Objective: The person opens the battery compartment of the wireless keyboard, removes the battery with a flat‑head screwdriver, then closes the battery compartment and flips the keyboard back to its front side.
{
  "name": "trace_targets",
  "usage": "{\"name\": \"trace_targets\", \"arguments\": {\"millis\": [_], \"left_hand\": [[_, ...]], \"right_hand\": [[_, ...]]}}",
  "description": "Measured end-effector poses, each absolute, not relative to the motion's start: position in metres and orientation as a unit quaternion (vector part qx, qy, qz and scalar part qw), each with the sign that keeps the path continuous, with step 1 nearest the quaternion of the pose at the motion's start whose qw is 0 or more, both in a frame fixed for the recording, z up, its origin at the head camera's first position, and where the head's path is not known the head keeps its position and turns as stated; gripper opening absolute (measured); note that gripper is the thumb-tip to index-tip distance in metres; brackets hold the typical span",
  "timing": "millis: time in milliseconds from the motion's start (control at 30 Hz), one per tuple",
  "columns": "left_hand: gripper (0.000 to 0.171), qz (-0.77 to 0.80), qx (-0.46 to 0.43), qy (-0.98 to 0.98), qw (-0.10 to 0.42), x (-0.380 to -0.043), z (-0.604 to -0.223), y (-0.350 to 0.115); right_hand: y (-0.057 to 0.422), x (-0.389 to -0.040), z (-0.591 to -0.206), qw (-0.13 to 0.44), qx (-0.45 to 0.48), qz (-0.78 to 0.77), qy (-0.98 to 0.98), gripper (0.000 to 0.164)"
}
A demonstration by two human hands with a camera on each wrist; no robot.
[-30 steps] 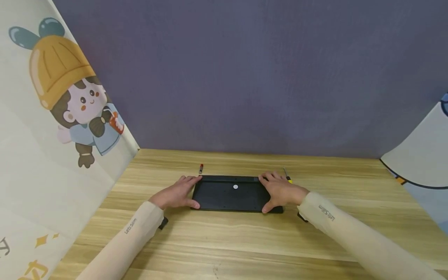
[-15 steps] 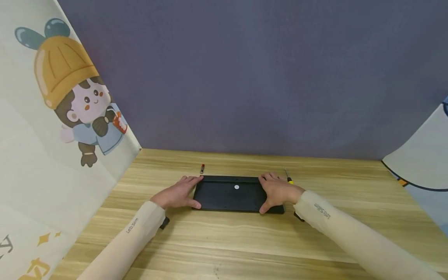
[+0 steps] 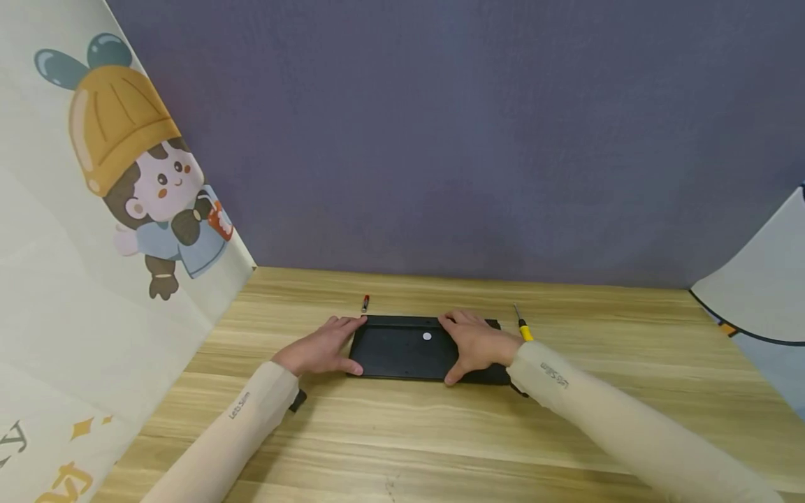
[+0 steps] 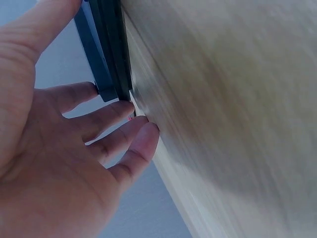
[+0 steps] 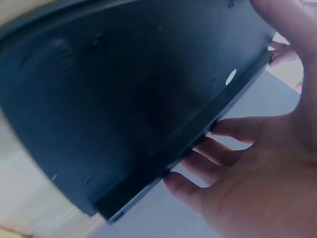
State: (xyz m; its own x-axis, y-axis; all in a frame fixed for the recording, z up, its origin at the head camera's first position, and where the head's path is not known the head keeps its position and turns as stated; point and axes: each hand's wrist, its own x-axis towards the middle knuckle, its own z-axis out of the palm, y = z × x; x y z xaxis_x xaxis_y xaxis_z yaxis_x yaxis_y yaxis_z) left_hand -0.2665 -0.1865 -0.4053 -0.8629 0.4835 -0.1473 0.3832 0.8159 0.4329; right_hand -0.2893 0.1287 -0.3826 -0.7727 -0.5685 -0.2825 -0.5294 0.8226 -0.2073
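A black keyboard (image 3: pixel 399 355) lies underside up on the wooden table, with a round white sticker (image 3: pixel 427 337) near its far edge. My left hand (image 3: pixel 321 348) spans the keyboard's left end, thumb at the near corner and forefinger at the far one. In the left wrist view the other fingers of that hand spread beyond the edge. Right of the sticker, my right hand (image 3: pixel 479 347) grips the keyboard across its width. Its fingertips press the raised far edge, as the right wrist view shows, and its thumb is at the near edge. The palm hides part of the right half.
Behind the keyboard's left corner lies a small red and dark piece (image 3: pixel 365 303). A screwdriver (image 3: pixel 525 330) with a yellow and black handle lies to the right, partly behind the right sleeve. A purple-grey partition (image 3: pixel 465 140) rises at the table's back, and a printed wall (image 3: pixel 50 279) stands left.
My right hand has slid left along the keyboard, uncovering its right end and more of the screwdriver's handle. The left hand keeps its place on the left end. The head view has shifted slightly.
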Motion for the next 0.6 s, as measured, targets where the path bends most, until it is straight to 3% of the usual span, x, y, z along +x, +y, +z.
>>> {"name": "trace_targets", "arguments": {"millis": [600], "left_hand": [[0.101, 0.242, 0.234, 0.936, 0.102, -0.266, -0.412, -0.191]], "right_hand": [[0.114, -0.292, -0.393, 0.133, -0.308, -0.094, 0.937, 0.117]]}}
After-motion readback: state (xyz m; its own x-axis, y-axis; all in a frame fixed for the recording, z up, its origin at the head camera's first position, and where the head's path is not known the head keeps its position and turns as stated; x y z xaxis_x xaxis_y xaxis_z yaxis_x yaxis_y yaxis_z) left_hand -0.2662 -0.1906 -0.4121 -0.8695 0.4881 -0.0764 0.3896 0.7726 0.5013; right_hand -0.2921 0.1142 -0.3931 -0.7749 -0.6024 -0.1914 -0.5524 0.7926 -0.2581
